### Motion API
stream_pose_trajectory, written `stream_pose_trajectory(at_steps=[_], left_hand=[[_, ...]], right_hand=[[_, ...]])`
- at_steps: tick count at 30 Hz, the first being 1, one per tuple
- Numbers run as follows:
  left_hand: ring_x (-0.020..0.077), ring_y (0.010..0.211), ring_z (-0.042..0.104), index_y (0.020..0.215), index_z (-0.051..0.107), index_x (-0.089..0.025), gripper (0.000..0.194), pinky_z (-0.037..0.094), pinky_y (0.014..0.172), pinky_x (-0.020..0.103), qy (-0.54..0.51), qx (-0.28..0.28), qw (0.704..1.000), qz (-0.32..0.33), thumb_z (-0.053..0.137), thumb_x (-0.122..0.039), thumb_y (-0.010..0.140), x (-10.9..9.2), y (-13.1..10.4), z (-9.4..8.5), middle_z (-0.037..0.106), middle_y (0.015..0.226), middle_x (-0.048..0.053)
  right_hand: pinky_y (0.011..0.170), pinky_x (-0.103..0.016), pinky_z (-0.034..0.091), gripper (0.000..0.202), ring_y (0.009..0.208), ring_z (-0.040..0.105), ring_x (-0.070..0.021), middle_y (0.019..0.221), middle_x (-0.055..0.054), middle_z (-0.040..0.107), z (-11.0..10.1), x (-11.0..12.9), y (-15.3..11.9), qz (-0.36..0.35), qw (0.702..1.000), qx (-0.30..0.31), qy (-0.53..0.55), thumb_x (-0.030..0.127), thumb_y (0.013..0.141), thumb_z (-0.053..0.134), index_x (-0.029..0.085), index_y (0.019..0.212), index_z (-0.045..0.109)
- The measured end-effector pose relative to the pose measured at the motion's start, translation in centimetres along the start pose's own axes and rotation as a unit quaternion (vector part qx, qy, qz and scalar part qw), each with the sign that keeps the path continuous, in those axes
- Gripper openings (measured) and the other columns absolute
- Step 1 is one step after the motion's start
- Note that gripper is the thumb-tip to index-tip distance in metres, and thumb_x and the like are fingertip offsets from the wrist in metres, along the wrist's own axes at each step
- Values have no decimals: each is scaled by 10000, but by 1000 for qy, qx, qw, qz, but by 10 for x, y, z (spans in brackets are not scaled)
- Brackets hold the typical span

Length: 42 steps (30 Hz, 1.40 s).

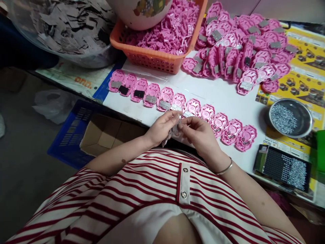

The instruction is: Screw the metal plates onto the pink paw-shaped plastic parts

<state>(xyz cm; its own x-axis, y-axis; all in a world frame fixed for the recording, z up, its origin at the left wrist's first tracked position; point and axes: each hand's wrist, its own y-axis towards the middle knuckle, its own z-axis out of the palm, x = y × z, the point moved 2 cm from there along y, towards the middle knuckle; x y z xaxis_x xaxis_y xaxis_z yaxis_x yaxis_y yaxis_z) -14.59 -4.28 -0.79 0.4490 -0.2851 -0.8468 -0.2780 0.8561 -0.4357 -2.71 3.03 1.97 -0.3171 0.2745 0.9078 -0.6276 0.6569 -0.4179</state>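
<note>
My left hand [162, 128] is closed round several small grey plates [175, 128], close to the table's front edge. The fingers of my right hand [196, 133] pinch the right side of the same plates. Just beyond my hands, a slanting row of pink plastic shells [166, 96] lies on the white table top. Shells on the left and in the middle bear a grey or black plate. Those at the right end, such as the last pink shell [245, 138], show small shiny metal parts and no plate.
An orange basket [152, 60] of pink pieces stands behind the row, beside a clear tub [101, 59] of grey plates. Pink shells are heaped [236, 51] at the back right. A steel bowl [306, 117] and black tray [273, 162] hold screws. A cardboard box [101, 134] sits below left.
</note>
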Motion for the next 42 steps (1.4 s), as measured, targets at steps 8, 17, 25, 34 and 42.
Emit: stream_pose_trajectory(at_steps=[8, 17, 25, 34, 42], left_hand=[[30, 394, 442, 755, 570, -170, 322, 261, 356, 123, -6, 18, 1000, -10, 778, -405, 824, 0, 1, 3, 576, 540, -56], [21, 366, 363, 936, 667, -172, 236, 237, 358, 143, 37, 61, 997, -21, 756, -353, 815, 5, 2, 2, 602, 577, -47], [82, 524, 575, 813, 702, -152, 162, 446, 526, 181, 203, 93, 974, 31, 713, -314, 799, -1, -1, 4, 632, 620, -21], [59, 503, 505, 893, 666, -162, 212, 394, 453, 152, 77, 52, 995, -33, 733, -326, 777, 1, -1, 10, 559, 607, -61], [70, 485, 526, 1051, 644, -174, 336, 295, 385, 144, 61, 62, 996, -28, 732, -402, 821, 4, 2, 5, 545, 578, -66]], right_hand=[[443, -183, 371, 454, 557, 566, -80, 663, 48, 578, -9, -6, -4, 35, 991, -33, 128, 520, 667, 810, 196, 868, 564], [474, -213, 415, 533, 604, 585, -86, 797, 35, 601, -27, -14, -7, -16, 995, -46, 89, 473, 726, 769, 236, 1180, 622], [738, -294, 497, 150, 833, 639, -154, 890, -42, 746, -45, 2, -8, -71, 989, -27, -130, 309, 753, 757, 227, 875, 784], [614, -293, 438, 190, 620, 560, -118, 741, -36, 729, -86, 7, -9, -49, 970, -138, -193, 378, 774, 726, 196, 816, 758], [649, -332, 431, 236, 668, 567, -150, 788, -68, 732, -95, -7, 9, -49, 948, -203, -240, 365, 736, 738, 179, 869, 794]])
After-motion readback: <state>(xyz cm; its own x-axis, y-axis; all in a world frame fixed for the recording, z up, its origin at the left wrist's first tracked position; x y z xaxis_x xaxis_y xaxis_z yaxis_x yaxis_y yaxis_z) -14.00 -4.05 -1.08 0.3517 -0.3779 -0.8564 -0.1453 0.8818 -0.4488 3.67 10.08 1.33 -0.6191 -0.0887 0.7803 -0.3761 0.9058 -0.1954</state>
